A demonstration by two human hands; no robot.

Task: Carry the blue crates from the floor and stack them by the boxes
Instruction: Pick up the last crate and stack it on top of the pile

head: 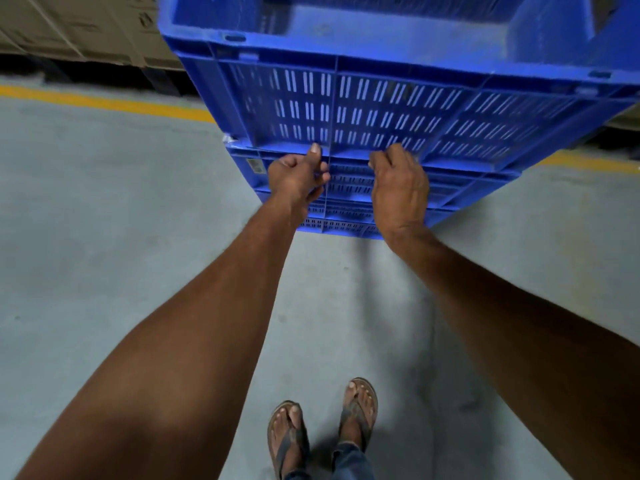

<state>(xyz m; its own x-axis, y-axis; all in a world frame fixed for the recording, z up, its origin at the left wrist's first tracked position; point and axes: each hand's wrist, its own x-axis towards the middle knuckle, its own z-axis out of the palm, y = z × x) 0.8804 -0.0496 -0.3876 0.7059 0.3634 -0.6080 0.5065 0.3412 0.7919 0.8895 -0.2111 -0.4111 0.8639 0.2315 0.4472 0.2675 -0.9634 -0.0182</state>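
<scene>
- A stack of blue crates [349, 202] is standing on the grey floor [104, 220] straight in front of the person; the top crate [381, 98] is sitting on the ones under it, open side up, and its slotted wall is facing the camera.
- The lower crates are showing only as narrow blue bands under the top one; how many there are I cannot tell, since both hands are covering part of them.
- The left hand [298, 178] is reaching to the bottom edge of the top crate; its thumb is pressing up against that edge and its fingers are curling in below, so its grip is closing on the crate's lower rim.
- The right hand [398, 181] is lying just beside the left one, back of the hand toward the camera; its fingertips are hooking onto the same bottom edge, so its grip is likewise closing on the top crate.
- Both forearms are stretching forward from the lower corners of the view, bare to the elbow.
- A yellow line [104, 102] is running across the floor and passing behind the stack.
- Cardboard boxes [76, 26] are standing beyond the yellow line at the upper left, near the stack but apart from it.
- Two feet in sandals [322, 427] are showing at the bottom of the view, on the floor and well back from the crates.
</scene>
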